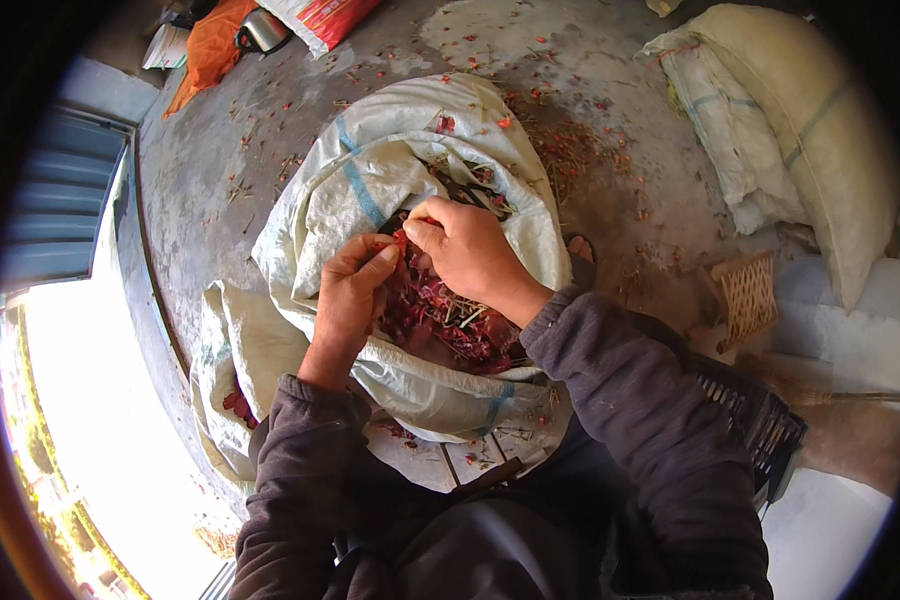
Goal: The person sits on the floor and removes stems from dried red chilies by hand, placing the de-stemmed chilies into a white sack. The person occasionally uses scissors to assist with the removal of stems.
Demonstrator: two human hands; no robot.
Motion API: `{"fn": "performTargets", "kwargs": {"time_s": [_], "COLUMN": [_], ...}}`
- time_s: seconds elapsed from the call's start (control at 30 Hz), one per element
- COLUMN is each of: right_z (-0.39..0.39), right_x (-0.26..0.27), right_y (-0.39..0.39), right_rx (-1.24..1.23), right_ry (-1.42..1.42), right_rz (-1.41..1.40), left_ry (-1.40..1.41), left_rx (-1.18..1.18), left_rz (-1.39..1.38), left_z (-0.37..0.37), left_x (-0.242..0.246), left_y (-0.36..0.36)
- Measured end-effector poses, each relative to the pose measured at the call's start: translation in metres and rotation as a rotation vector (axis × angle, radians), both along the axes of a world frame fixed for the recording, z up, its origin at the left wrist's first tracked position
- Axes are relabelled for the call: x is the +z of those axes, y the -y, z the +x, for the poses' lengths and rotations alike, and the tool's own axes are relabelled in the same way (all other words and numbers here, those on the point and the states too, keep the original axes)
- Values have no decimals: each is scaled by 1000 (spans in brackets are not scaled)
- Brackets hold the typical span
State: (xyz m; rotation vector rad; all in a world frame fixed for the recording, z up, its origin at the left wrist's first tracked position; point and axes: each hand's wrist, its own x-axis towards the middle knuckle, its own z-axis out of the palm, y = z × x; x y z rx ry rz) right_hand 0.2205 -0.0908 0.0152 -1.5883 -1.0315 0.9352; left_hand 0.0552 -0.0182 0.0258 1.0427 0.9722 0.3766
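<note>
A white woven plastic sack [405, 112] with a blue stripe stands before me, its top rolled down. Inside lie dark red dried chili peppers [439, 315] mixed with thin dry stems. Over the sack's mouth, my left hand [349, 285] pinches a red chili pepper [399, 237] between thumb and index finger. My right hand [469, 247] is just beside it, thumb pressed to its curled index finger, with a bit of red showing at the fingertips. The fingers hide most of what they hold.
Smaller sack [251, 337] at left holds red pieces. Full sacks [817, 112] lie at right, above a small woven-seat stool [746, 300] and black plastic crate [765, 427]. A metal kettle [264, 31] stands at upper left. Red scraps [585, 150] litter the concrete floor.
</note>
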Motion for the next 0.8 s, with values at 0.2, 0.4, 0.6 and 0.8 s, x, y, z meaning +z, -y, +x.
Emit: {"fn": "performTargets", "kwargs": {"time_s": [0.2,0.4,0.6,0.8], "right_z": [0,27,28,39], "right_x": [3,19,20,23], "right_y": [3,-8,2,9], "right_rx": [75,-248,-132,-99], "right_ry": [533,54,-166,-54], "right_rz": [193,53,52,9], "left_ry": [-9,-86,-845,-1072], "left_rx": [-70,-47,-691,-710], "left_rz": [106,262,1028,882], "left_z": [2,-20,-59,-69], "left_x": [-2,-66,-172,-207], "left_y": [0,-30,-30,-32]}}
